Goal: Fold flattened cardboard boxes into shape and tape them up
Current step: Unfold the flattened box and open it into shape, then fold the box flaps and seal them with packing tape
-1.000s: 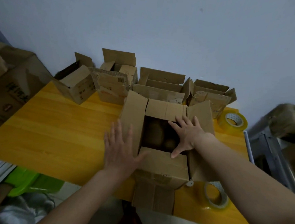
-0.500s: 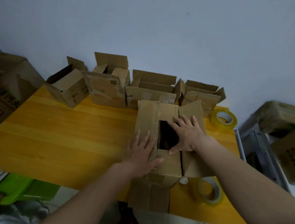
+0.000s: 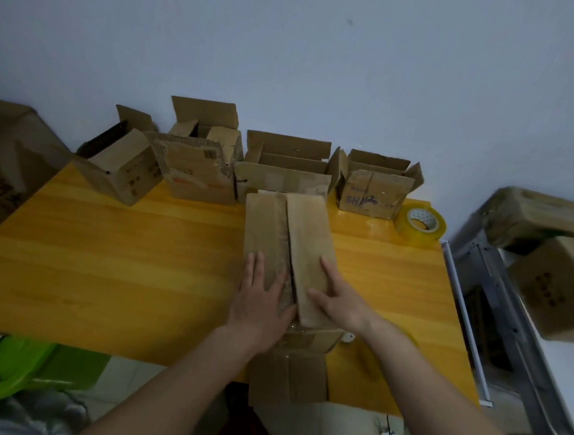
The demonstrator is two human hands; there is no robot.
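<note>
The brown corrugated cardboard box (image 3: 286, 251) stands on the yellow wood-grain table (image 3: 120, 266), toward its near edge at about 5 o'clock from the tabletop's centre. Its two long top flaps are folded down and meet along a middle seam, with a narrow dark gap showing between them. The left hand (image 3: 260, 301) lies flat on the left flap, fingers straight and spread, gripping nothing. The right hand (image 3: 336, 298) presses the right flap, fingers extended and thumb reaching toward the seam, also holding nothing.

The box looks light and fairly stiff across its panels, but the worn flaps will likely spring up if released, so one palm should stay over the seam while the other fetches tape. Its sides would dent under a hard squeeze; flat pressure from above suits it better.

A yellowish roll of clear packing tape (image 3: 420, 223) sits at 2 o'clock from the box. A row of open-topped brown cardboard boxes (image 3: 282, 169) lines the wall at 12 o'clock.
</note>
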